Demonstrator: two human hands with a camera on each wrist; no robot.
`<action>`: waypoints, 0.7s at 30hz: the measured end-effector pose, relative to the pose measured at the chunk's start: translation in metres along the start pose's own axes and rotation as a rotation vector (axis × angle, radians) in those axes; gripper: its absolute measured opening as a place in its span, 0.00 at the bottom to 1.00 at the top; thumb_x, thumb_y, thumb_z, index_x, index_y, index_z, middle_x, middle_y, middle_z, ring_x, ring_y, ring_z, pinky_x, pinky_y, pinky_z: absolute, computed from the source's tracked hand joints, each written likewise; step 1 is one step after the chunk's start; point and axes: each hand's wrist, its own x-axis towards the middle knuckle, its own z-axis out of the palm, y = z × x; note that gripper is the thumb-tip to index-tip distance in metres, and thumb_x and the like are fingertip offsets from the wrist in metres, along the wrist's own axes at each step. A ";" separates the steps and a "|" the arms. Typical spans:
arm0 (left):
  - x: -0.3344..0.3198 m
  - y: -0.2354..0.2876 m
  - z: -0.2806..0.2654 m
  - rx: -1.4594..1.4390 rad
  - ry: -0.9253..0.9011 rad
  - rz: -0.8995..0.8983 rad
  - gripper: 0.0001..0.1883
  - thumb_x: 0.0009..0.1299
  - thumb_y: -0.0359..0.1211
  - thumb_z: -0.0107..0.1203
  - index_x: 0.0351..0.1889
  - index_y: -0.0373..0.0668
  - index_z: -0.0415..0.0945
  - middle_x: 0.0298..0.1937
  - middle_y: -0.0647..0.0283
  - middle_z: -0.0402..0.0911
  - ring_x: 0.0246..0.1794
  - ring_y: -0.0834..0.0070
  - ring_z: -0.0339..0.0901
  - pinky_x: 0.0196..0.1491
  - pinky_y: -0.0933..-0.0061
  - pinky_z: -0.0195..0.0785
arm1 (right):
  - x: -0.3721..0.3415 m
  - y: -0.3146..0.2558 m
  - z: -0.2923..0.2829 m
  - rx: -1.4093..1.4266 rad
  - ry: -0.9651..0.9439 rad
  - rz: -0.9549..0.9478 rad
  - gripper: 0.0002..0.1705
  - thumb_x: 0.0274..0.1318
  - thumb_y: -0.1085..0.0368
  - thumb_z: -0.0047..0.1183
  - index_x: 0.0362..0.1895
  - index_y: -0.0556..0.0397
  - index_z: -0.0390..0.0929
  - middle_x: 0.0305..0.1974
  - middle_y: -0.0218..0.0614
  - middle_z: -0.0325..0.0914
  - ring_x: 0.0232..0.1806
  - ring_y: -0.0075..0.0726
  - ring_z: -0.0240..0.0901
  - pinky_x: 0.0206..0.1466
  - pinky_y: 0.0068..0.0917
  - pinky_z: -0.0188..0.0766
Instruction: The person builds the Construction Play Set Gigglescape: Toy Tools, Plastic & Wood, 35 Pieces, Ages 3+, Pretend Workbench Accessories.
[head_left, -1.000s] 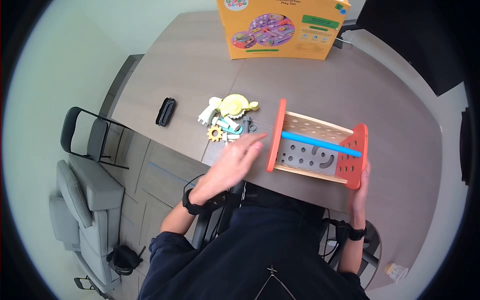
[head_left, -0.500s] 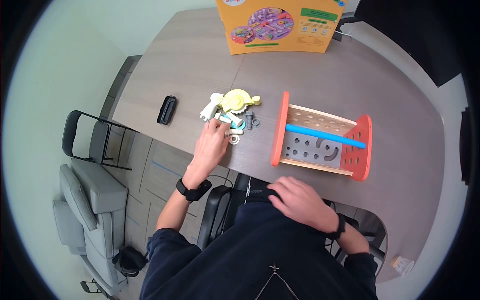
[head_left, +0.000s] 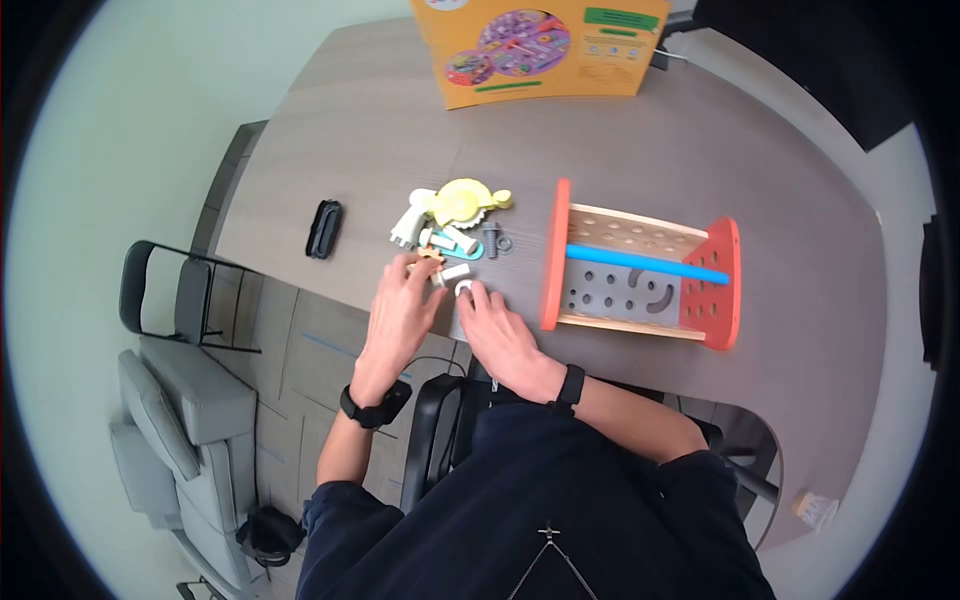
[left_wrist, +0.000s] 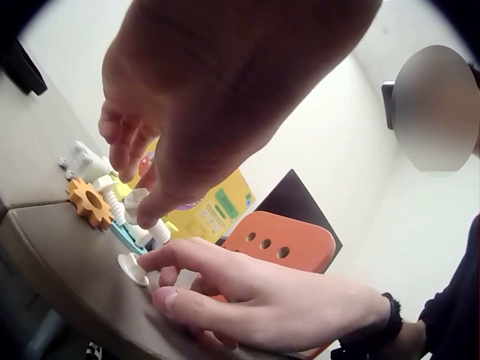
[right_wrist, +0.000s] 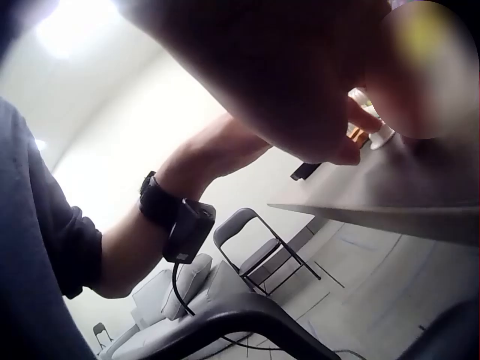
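In the head view, my left hand [head_left: 398, 322] has its index finger and thumb around the head of a white bolt [head_left: 456, 273]. Beside it my right hand [head_left: 505, 342] touches a white nut [head_left: 463, 287] with a fingertip. The left wrist view has the nut [left_wrist: 133, 269] on the table near its edge, under the right index fingertip, with the right thumb apart from it. An orange gear [head_left: 431, 255] lies partly under my left fingers. Behind are a turquoise piece [head_left: 470, 250], white bolts, a grey bolt [head_left: 490, 240] and a grey nut [head_left: 504, 243].
A yellow saw-like toy [head_left: 462, 202] and a pale claw-ended piece [head_left: 409, 226] lie behind the small parts. To the right stands a red-ended wooden frame [head_left: 555, 255] with a blue bar [head_left: 645, 263]. A black case [head_left: 323, 229] is left; a yellow box [head_left: 545, 60] stands behind.
My right hand has left the red-ended frame, passed near my lap and come to the white nut. My left hand has moved back to the small parts and around the bolt's head.
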 end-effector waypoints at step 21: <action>0.022 0.048 0.033 -0.358 -0.437 -0.054 0.20 0.78 0.35 0.66 0.66 0.43 0.79 0.39 0.49 0.86 0.38 0.54 0.85 0.46 0.54 0.78 | -0.102 0.119 -0.151 0.793 0.045 0.232 0.15 0.76 0.63 0.58 0.59 0.58 0.84 0.50 0.42 0.81 0.44 0.41 0.83 0.50 0.38 0.79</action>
